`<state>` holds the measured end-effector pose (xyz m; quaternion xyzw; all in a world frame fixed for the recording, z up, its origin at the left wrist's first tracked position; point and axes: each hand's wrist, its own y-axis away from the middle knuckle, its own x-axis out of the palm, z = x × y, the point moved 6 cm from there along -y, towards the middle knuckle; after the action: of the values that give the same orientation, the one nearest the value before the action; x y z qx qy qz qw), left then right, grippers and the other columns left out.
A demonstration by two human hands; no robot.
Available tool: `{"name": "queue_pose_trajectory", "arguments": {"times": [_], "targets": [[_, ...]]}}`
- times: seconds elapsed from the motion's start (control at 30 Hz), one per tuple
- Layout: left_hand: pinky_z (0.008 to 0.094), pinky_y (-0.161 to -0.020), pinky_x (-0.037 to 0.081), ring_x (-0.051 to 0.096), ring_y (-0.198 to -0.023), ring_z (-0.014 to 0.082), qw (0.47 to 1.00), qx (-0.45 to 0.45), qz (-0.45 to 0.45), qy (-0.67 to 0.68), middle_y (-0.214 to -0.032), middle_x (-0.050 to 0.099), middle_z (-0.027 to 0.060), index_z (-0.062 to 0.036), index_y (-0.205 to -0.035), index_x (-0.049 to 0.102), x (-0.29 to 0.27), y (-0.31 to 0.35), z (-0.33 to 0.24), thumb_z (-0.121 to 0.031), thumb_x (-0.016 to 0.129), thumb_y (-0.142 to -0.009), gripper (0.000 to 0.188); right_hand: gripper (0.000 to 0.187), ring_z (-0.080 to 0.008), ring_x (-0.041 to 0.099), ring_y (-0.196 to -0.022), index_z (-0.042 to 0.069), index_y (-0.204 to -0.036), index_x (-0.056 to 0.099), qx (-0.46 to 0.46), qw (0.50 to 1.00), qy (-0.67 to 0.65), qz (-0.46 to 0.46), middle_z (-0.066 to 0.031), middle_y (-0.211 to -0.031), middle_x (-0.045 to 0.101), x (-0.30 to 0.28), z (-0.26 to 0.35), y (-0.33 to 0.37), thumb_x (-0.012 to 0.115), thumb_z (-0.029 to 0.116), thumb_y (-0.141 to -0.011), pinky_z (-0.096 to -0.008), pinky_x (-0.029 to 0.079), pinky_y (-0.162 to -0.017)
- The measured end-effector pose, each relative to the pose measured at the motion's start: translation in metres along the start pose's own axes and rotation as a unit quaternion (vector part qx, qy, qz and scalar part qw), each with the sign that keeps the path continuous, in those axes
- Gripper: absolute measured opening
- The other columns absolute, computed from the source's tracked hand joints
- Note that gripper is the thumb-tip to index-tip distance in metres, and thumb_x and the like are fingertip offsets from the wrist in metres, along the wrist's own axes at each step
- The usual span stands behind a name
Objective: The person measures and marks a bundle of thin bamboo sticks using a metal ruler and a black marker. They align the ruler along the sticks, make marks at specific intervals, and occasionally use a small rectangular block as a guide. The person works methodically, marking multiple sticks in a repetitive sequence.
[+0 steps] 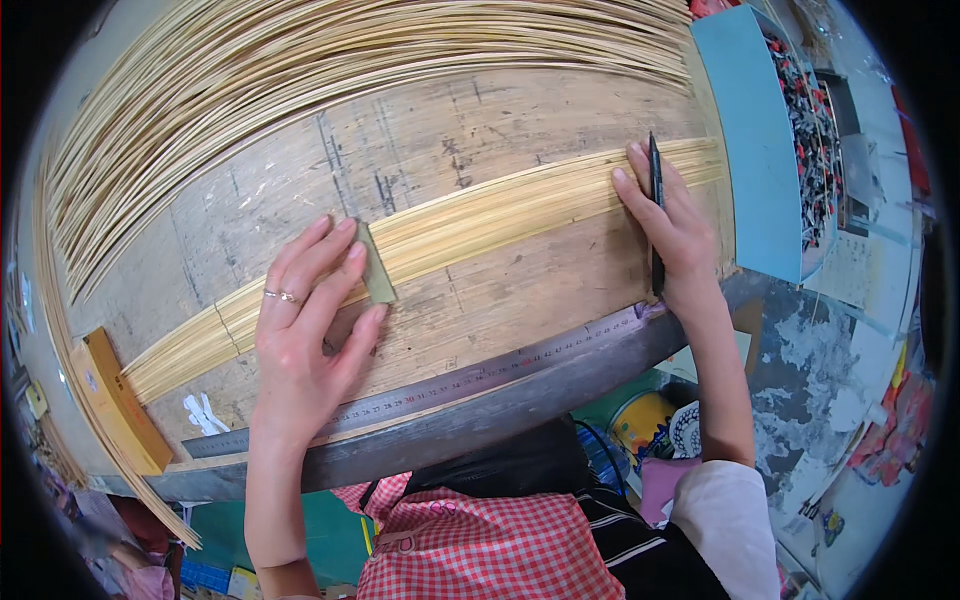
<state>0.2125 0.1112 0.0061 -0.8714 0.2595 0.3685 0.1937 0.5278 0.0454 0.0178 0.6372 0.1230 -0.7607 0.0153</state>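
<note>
A band of thin pale bamboo-like strips (pixel 480 228) lies side by side across the wooden tabletop. Over its left half, my left hand (pixel 305 330) is curved with fingertips and thumb along a short, flat olive-green piece (pixel 376 265) that lies across the strips. A ring shows on one of its fingers. At the band's right end my right hand (pixel 675 220) rests its fingertips on the strips. A slim black pen (pixel 656 215) is held in that hand, standing nearly in line with the forearm. The fingers partly cover the strips beneath them.
A large heap of longer strips (pixel 300 70) fills the far side. A yellow wooden block (pixel 122 400) stands at the left end of the band. A metal ruler (pixel 450 388) runs along the near edge. On the right is a blue box (pixel 750 150) of small black and red pieces.
</note>
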Motion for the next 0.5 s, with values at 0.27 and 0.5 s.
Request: {"name": "queue_pose_trajectory", "arguments": {"times": [0.27,0.5], "targets": [[0.0486,-0.117,0.04,0.052,-0.139,0.037,1.0,-0.004,0.005,-0.007,-0.142,0.061,0.0143,-0.0034,-0.129,0.069,0.0006,0.0027,0.0019,0.0,0.078,-0.079,0.051,0.051,-0.0394,0.047,-0.143,0.008,-0.14,0.061,-0.032,0.999,0.009,0.034,-0.0209,-0.149,0.054,-0.0004,-0.0001,-0.0003,0.056,0.002,-0.089,-0.0462,0.044,-0.114],[0.0489,-0.118,0.039,0.052,-0.139,0.0364,1.0,-0.01,0.009,-0.018,-0.142,0.062,0.014,-0.0033,-0.128,0.069,0.0001,0.0013,0.0001,-0.002,0.078,-0.08,0.049,0.05,-0.0393,0.049,-0.141,0.011,-0.14,0.06,-0.041,0.999,-0.01,0.031,-0.0227,-0.147,0.055,0.0009,-0.0072,-0.001,0.057,0.002,-0.091,-0.0451,0.045,-0.113]]}}
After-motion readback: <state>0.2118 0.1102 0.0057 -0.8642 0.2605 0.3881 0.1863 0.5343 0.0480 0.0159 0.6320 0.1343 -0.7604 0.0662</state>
